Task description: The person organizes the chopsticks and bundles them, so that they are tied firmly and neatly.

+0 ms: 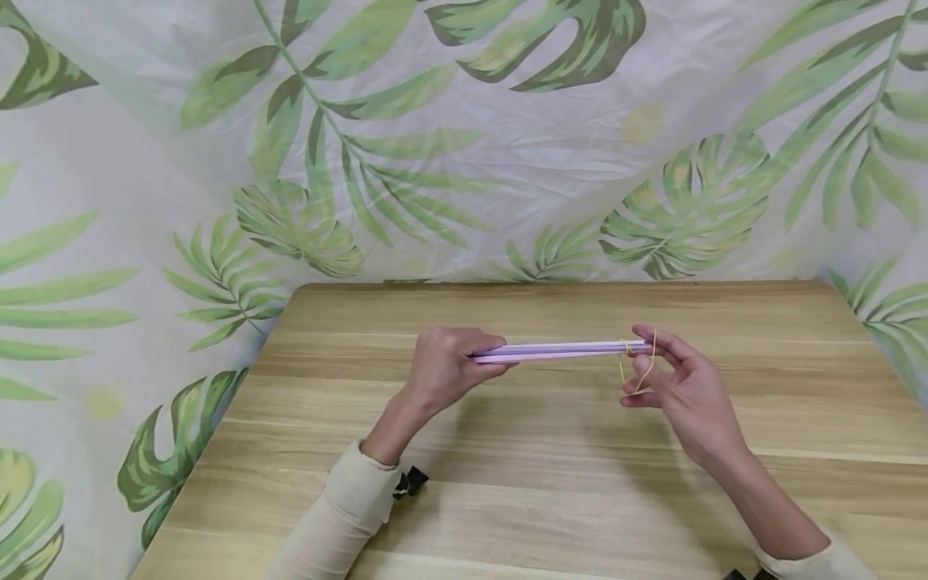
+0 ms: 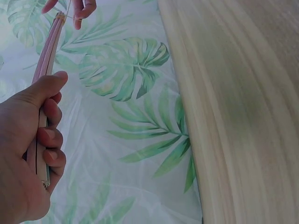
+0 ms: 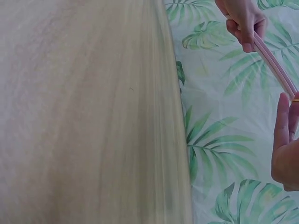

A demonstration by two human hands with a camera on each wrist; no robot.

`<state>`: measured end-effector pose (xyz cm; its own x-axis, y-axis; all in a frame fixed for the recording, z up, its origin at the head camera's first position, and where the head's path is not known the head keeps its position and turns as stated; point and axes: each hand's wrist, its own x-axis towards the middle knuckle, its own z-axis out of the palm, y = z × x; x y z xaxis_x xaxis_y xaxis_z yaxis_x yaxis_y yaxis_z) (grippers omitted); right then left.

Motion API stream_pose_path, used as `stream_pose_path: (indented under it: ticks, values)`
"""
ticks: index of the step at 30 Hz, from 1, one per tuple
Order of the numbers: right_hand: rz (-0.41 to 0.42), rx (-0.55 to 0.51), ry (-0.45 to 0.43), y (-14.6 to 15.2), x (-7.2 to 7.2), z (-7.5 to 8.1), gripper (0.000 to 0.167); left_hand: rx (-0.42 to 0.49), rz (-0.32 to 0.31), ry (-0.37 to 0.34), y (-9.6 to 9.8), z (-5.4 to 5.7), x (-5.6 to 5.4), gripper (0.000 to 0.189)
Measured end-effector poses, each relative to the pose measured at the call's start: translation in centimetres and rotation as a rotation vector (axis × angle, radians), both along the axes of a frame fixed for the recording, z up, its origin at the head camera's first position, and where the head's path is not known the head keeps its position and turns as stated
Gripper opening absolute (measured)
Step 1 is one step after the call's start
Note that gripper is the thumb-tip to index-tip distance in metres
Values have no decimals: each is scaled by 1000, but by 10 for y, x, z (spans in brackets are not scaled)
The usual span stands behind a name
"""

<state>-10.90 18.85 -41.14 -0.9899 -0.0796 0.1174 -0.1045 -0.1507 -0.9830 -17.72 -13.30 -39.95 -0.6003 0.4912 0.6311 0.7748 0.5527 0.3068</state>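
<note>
Left hand [image 1: 451, 366] grips the stick bundle [image 1: 565, 350] above the tabletop [image 1: 544, 515]. Right hand [image 1: 696, 403], fingers parted, carries a loop of yellow band [image 1: 627, 347]. Band already circles bundle's right end; with that loop left over, wrapping looks unfinished.

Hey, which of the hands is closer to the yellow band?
Right. The right hand has the yellow band stretched over its fingers; the left hand is farther off, gripping the opposite end of the pinkish sticks.

Lilac bundle [image 1: 561, 350] (thin yellow band [image 3: 295, 100])
</note>
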Motion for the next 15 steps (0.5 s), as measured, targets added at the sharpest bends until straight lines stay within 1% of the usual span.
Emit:
stream_pose_path:
  ticks: [5, 8, 11, 15]
  values:
    - [10, -8, -9, 3, 0, 0, 33, -41, -54, 28, -1, 2, -1, 11]
    - [16, -1, -19, 4, 0, -1, 29, -56, -70, 30, -1, 2, -1, 11]
    - [16, -5, -12, 5, 0, 0, 27, -54, -68, 26, -2, 3, -1, 12]
    - [12, -21, 37, 7, 0, 1, 24, -49, -59, 16, -3, 3, -1, 12]
